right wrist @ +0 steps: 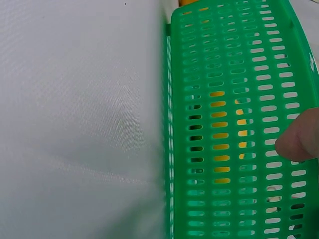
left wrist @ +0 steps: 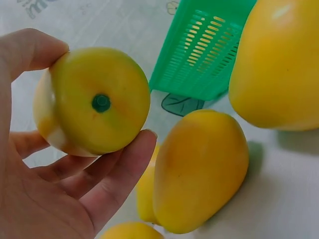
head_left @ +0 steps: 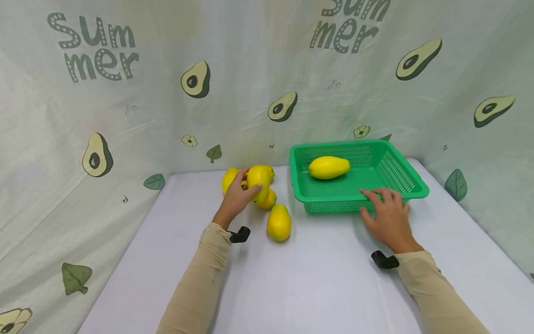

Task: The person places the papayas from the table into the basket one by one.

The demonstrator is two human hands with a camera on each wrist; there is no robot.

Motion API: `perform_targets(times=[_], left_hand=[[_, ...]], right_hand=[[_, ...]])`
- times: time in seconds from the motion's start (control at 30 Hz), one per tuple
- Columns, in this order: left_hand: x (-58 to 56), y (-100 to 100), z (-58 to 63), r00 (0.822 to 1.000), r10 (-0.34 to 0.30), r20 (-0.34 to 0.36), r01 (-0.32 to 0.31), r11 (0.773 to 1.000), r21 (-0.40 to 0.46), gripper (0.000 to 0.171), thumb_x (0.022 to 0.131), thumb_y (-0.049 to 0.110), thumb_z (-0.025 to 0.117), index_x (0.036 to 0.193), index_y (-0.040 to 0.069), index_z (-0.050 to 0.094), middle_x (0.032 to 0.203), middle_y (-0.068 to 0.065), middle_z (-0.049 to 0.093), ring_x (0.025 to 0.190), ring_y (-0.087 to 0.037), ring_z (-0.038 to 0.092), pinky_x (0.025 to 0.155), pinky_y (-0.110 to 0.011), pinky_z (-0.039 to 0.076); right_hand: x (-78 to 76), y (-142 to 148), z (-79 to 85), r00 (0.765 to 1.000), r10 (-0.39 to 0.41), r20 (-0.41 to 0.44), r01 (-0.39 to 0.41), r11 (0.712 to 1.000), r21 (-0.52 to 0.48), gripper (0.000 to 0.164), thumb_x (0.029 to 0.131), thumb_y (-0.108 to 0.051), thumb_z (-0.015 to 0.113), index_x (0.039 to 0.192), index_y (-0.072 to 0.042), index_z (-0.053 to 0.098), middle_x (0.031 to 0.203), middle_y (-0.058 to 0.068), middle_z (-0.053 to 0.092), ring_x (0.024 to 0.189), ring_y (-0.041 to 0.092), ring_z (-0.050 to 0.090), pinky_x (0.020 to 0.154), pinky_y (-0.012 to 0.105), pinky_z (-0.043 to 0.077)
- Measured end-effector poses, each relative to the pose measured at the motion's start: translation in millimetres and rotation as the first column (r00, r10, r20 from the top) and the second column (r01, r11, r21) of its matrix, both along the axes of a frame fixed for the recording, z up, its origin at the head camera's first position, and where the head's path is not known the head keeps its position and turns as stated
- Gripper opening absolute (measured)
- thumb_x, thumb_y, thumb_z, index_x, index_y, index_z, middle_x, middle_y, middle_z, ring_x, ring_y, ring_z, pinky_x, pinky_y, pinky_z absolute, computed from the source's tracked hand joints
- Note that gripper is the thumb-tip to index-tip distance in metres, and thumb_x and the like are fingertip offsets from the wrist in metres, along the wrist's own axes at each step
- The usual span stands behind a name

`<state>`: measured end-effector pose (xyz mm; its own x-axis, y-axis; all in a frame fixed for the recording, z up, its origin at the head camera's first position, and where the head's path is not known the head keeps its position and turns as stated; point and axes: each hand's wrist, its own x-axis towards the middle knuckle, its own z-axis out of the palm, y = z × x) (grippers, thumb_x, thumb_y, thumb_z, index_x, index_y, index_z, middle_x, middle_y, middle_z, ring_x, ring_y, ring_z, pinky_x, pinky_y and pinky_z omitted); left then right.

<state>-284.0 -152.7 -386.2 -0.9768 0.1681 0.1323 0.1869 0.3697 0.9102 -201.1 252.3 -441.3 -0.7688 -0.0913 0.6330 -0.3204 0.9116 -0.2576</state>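
My left hand (head_left: 238, 198) holds a yellow papaya (head_left: 258, 180) between thumb and fingers, above other papayas on the table. In the left wrist view, the held papaya's green stem end (left wrist: 101, 103) faces the camera. Closer to me, a loose papaya (head_left: 278, 223) lies on the white cloth. To the right stands a green plastic basket (head_left: 333, 198) with one papaya (head_left: 329, 167) inside. My right hand (head_left: 388, 221) grips the basket's front rim, fingers over the edge and thumb outside. In the right wrist view, the thumb (right wrist: 301, 137) is against the slotted wall.
Partly hidden behind the left hand are more papayas, one at the left (head_left: 229, 179) and one in front (head_left: 268, 200). A printed curtain (head_left: 238, 83) with avocados hangs behind the table. White cloth (head_left: 321, 273) covers the tabletop.
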Motion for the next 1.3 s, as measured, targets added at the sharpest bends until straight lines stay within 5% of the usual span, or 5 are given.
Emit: perform_targets(times=[0.53, 0.97, 1.3], left_hand=[[-10.1, 40.8, 11.0, 0.994, -0.058, 0.097, 0.036, 0.976, 0.216, 0.077, 0.092, 0.046, 0.07, 0.154, 0.019, 0.033, 0.139, -0.009, 0.044, 0.11, -0.028, 0.059, 0.087, -0.037, 0.056], [-12.3, 69.8, 39.1, 0.984, -0.129, 0.122, 0.097, 0.966, 0.24, 0.08, 0.094, 0.042, 0.069, 0.157, 0.022, 0.024, 0.142, -0.008, 0.039, 0.11, -0.026, 0.06, 0.09, -0.035, 0.054], [-14.4, 84.9, 42.6, 0.967, -0.223, 0.127, 0.171, 0.929, 0.327, 0.08, 0.093, 0.038, 0.073, 0.156, 0.021, 0.028, 0.143, -0.011, 0.037, 0.109, -0.028, 0.06, 0.088, -0.036, 0.056]], right_hand=[[-0.7, -0.1, -0.3, 1.0, -0.004, -0.011, 0.004, 1.0, -0.006, 0.047, 0.085, -0.014, 0.072, 0.13, -0.009, 0.063, 0.122, 0.022, 0.053, 0.118, 0.05, 0.039, 0.074, 0.068, 0.033], [0.9, -0.5, -0.6, 1.0, -0.008, -0.004, 0.008, 1.0, -0.013, 0.045, 0.086, -0.014, 0.071, 0.13, -0.009, 0.063, 0.122, 0.023, 0.053, 0.118, 0.05, 0.038, 0.074, 0.068, 0.033], [-1.9, -2.1, 0.3, 1.0, -0.012, 0.004, 0.012, 1.0, -0.018, 0.046, 0.086, -0.015, 0.071, 0.131, -0.009, 0.063, 0.122, 0.022, 0.052, 0.12, 0.049, 0.037, 0.075, 0.068, 0.032]])
